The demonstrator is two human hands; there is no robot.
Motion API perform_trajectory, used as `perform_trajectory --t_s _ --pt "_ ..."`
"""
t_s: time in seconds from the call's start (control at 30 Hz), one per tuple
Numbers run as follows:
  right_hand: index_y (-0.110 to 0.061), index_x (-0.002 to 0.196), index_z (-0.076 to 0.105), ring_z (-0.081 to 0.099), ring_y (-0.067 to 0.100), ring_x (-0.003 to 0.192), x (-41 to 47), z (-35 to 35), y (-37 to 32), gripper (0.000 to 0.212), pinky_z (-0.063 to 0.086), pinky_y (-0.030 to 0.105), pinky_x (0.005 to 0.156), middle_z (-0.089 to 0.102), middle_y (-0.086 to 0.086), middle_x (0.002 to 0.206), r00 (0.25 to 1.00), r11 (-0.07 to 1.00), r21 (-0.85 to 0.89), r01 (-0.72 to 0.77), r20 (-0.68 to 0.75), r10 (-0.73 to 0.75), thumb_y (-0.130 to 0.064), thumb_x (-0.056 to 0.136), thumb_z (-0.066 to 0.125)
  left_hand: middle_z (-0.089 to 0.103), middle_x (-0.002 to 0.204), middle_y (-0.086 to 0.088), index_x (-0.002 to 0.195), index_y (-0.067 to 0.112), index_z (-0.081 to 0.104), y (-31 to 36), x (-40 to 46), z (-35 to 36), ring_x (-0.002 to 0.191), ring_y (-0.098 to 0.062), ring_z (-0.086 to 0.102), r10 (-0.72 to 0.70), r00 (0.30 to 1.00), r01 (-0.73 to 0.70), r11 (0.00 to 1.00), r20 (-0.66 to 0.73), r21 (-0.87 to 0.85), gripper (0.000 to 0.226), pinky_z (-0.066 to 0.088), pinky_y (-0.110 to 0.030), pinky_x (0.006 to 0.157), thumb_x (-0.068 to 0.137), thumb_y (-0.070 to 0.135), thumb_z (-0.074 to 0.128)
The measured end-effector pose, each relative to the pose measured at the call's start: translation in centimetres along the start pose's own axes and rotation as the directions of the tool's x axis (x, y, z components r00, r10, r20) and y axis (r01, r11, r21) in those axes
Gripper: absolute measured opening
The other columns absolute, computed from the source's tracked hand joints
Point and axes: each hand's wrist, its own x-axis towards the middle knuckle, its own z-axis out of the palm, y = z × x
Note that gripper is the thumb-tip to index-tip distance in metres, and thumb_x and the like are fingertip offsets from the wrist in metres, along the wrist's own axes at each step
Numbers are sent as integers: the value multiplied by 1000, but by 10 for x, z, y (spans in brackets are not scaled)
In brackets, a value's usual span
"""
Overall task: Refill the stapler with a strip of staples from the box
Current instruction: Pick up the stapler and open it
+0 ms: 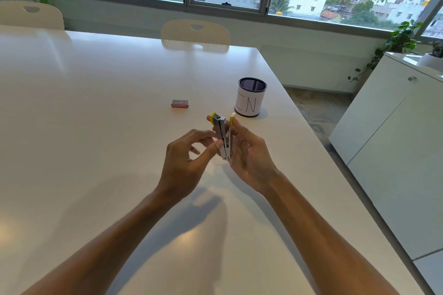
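A small metal stapler (223, 136) with yellow-green tips stands nearly upright above the table, its two arms spread apart at the top. My right hand (249, 158) holds it from the right side, fingers along its back. My left hand (184, 160) pinches it from the left, thumb and fingertips on the metal channel. A small pink-red staple box (180, 103) lies flat and closed on the white table (96, 127), beyond my left hand and apart from both hands.
A black mesh cup (250, 97) with a white label stands just beyond the stapler, to the right. The table's right edge runs diagonally past it. Two cream chairs (195, 32) sit at the far side. A white cabinet (395, 151) stands to the right.
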Motion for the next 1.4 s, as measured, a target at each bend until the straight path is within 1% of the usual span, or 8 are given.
perform_trajectory --t_s 0.17,0.43,0.53,0.7,0.8,0.93,1.13,1.4 --pt "-15 130 64 45 31 140 2 -1 5 51 18 54 122 60 9 140 1000 999 -52 -2 19 3 -48 98 43 75 100 9 111 27 69 -2 3 0 95 -9 69 -80 996 85 990 49 -111 23 55 -29 75 90 31 61" --pt "-19 135 60 46 20 138 -1 3 3 56 32 52 116 56 3 144 998 939 -340 51 -11 -58 -54 95 44 75 97 6 108 25 67 0 5 -2 87 -17 70 -116 990 132 956 76 -264 21 56 -24 66 91 12 64" --pt "-25 128 63 58 4 119 -4 4 -3 35 49 25 93 63 2 134 969 817 -537 208 0 -247 -38 101 45 74 94 6 107 21 67 -3 6 -3 85 -17 69 -129 989 142 958 67 -249 19 56 -22 69 90 12 65" --pt "-28 110 67 57 1 95 -8 2 -8 16 41 13 73 65 -5 111 889 543 -778 315 43 -455 -29 97 59 72 93 12 104 28 66 -3 8 -5 90 -11 68 -130 988 145 967 83 -210 19 57 -16 75 90 15 65" --pt "-26 103 66 55 0 87 -11 1 -11 10 39 5 70 64 -10 98 854 455 -824 338 66 -516 -27 93 65 72 92 14 102 32 66 -1 7 -4 87 -10 69 -119 987 140 967 108 -213 21 56 -18 74 90 15 65" --pt "-24 99 63 56 -1 78 -12 -1 -11 12 43 8 64 59 -21 86 846 417 -847 328 67 -528 -27 90 70 74 94 11 105 25 68 -1 6 -5 87 -9 70 -101 985 124 977 140 -171 18 56 -25 80 89 17 65" --pt "-21 99 65 60 7 70 -17 -1 -14 13 36 9 56 62 -17 86 804 222 -903 369 190 -564 -27 88 70 70 97 15 102 26 68 -2 5 -9 91 -11 67 14 988 -6 999 151 -48 17 54 -19 77 89 15 66" --pt "-17 96 67 64 7 69 -18 0 -14 15 58 27 63 63 -13 83 814 250 -892 375 188 -550 -23 84 73 71 94 5 104 20 70 -6 6 -11 87 -15 67 80 985 -78 997 154 -19 22 53 -16 74 87 5 69"
